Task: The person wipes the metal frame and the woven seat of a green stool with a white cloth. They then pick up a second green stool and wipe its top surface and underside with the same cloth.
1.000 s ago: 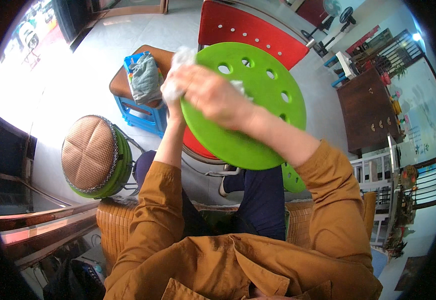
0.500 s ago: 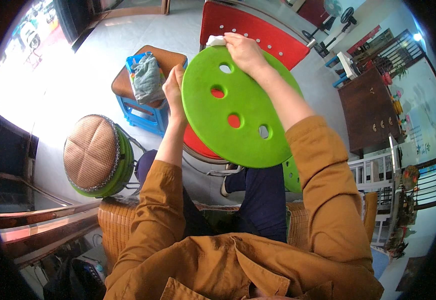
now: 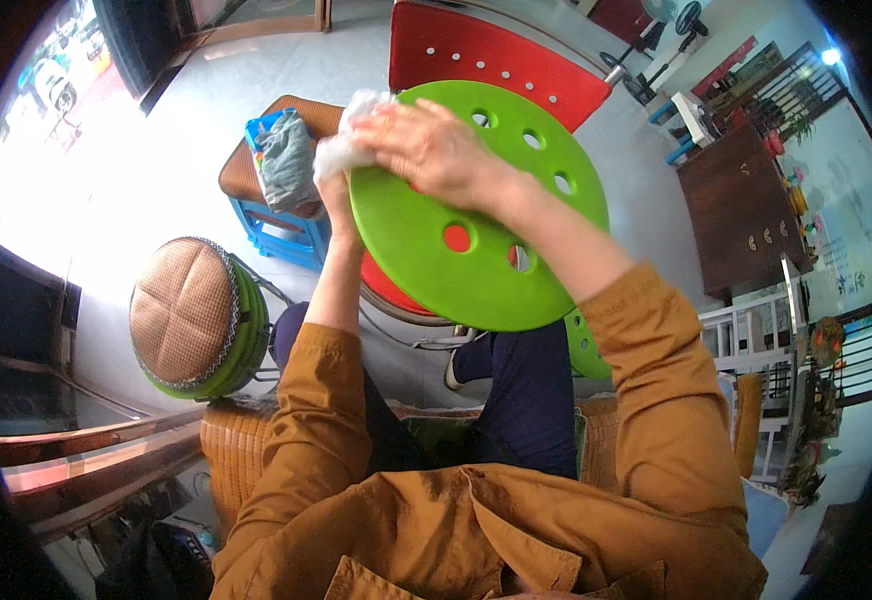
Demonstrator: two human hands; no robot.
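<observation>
A round green stool seat point(image 3: 476, 285) with several holes is held up in front of me, tilted. At its left edge my left hand point(image 3: 335, 196) grips the rim; its fingers are mostly hidden behind the seat and under a white cloth or tissue point(image 3: 341, 150). My right hand point(image 3: 431, 150) presses that white wad against the upper left rim, its fingers closed over it. Behind the seat stands a red chair point(image 3: 476, 50) with a row of holes in its backrest; part of its red seat shows under the green one.
Left of my hands, a blue stool point(image 3: 276, 235) with a brown woven top bears a grey-green cloth point(image 3: 286, 165) and a blue packet. Nearer stands a stack of round stools point(image 3: 181, 315) with a brown cushion. A dark wooden cabinet point(image 3: 736, 215) is at the right.
My right hand has slid left and down along the rim with the white wad, now over my left hand's fingers. The green seat has turned a little, its holes shifting up and right.
</observation>
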